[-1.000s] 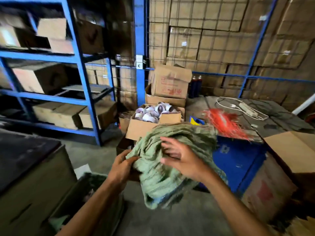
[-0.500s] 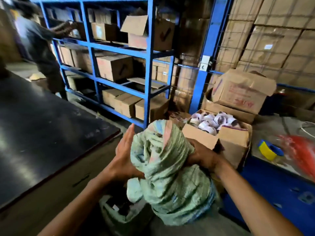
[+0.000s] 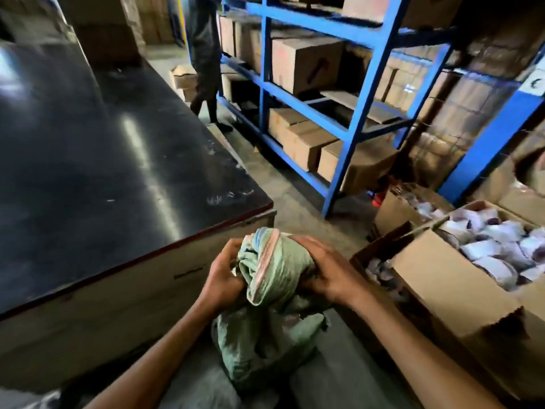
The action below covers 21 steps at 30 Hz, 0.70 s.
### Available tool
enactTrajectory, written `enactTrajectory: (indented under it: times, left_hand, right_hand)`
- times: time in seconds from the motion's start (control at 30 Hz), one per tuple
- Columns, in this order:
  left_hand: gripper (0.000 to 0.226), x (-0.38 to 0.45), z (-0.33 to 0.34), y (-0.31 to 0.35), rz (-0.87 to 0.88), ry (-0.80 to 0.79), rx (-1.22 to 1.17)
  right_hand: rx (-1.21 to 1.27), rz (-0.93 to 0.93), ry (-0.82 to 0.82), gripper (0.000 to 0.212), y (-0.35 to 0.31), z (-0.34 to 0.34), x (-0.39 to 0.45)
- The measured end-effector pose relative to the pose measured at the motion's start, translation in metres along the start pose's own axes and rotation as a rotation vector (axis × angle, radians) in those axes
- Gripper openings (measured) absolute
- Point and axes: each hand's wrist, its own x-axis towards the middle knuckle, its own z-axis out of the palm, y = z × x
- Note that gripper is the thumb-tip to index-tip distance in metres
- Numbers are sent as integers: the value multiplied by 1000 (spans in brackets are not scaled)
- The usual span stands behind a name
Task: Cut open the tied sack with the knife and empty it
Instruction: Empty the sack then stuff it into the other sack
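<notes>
A crumpled green woven sack [image 3: 274, 278], limp and bunched up, hangs in front of me above the concrete floor. My left hand [image 3: 221, 276] grips its left side and my right hand [image 3: 321, 270] clasps its top right, squeezing the fabric into a bundle. The loose lower part of the sack [image 3: 265, 346] dangles below my hands. No knife is in view.
A large dark-topped table [image 3: 103, 172] stands at the left. Open cardboard boxes [image 3: 442, 278] holding white rolls sit at the right. Blue shelving [image 3: 354, 119] with cartons runs behind, and a person's legs [image 3: 206, 84] stand beside it at the far end.
My view has swung left and down, so the table fills the left side. Both hands have closed tighter around the sack, bunching it smaller and lower.
</notes>
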Motion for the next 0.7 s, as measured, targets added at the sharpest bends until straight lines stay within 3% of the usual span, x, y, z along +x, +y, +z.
enactTrajectory:
  times: [0.07, 0.2, 0.47, 0.6, 0.63, 0.7]
  left_hand:
    - [53, 19, 19, -29, -99, 0, 68]
    - [58, 46, 56, -96, -321, -225, 130]
    - [92, 35, 113, -283, -912, -314, -74]
    - [83, 10, 132, -371, -915, -335, 28]
    - [85, 6, 136, -392, -850, -343, 138]
    - [90, -3, 143, -427, -673, -406, 619]
  right_hand:
    - [-93, -19, -20, 72, 35, 12, 27]
    - [-247, -10, -120, 74, 116, 50, 67]
    - [-339, 19, -410, 79, 285, 211, 114]
    - [-370, 14, -431, 75, 349, 309, 120]
    - [-380, 3, -423, 74, 363, 332, 119]
    - [-397, -9, -440, 73, 386, 372, 118]
